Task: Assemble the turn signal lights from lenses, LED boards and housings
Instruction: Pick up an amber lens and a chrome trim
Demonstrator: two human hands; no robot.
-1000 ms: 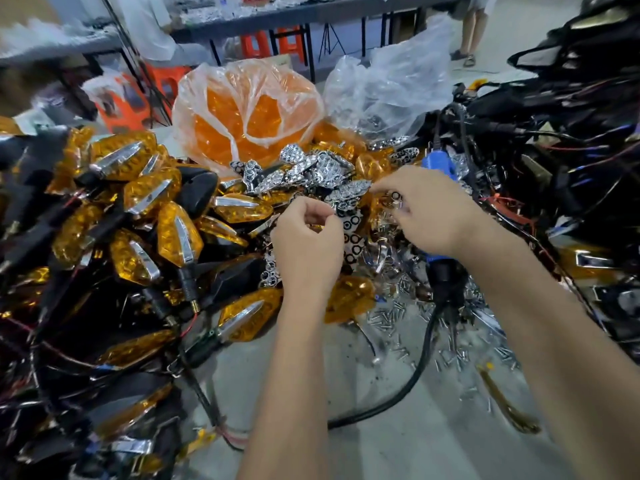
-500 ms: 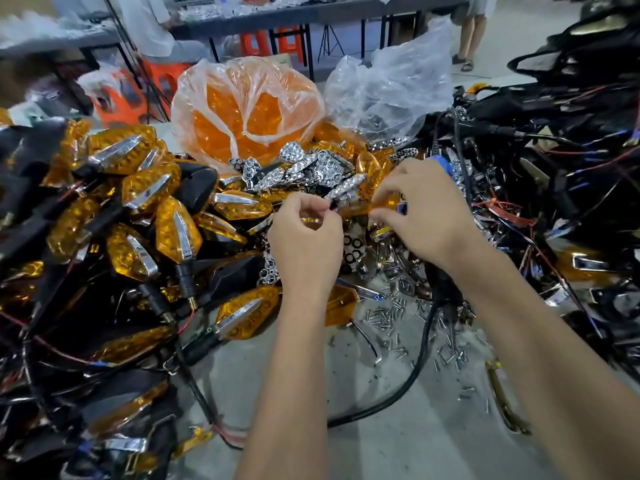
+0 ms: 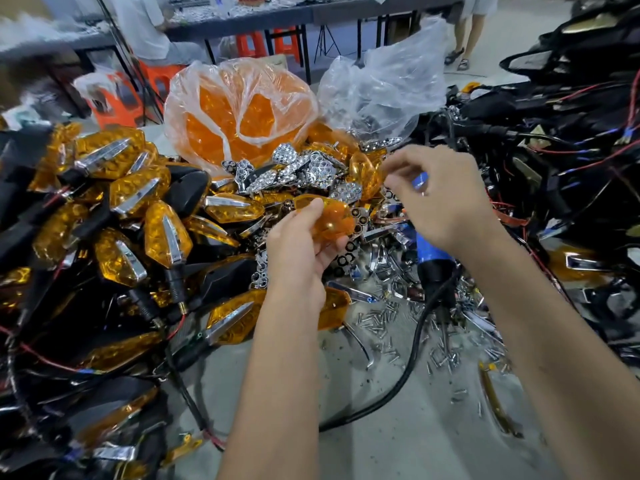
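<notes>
Assembly workshop, heaped amber signal lights [image 3: 166, 237], loose screws [image 3: 381, 320], probably worktables [image 3: 263, 15] behind

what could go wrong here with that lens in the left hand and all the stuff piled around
1. The left hand holds the amber lens only by its edge, above the heap of chrome reflectors; if that grip slips, the lens could drop among look-alike parts.
2. The right hand reaches over the blue tool, whose black cord crosses the table, so a forearm might snag it.
3. Loose screws could be swept off.
</notes>
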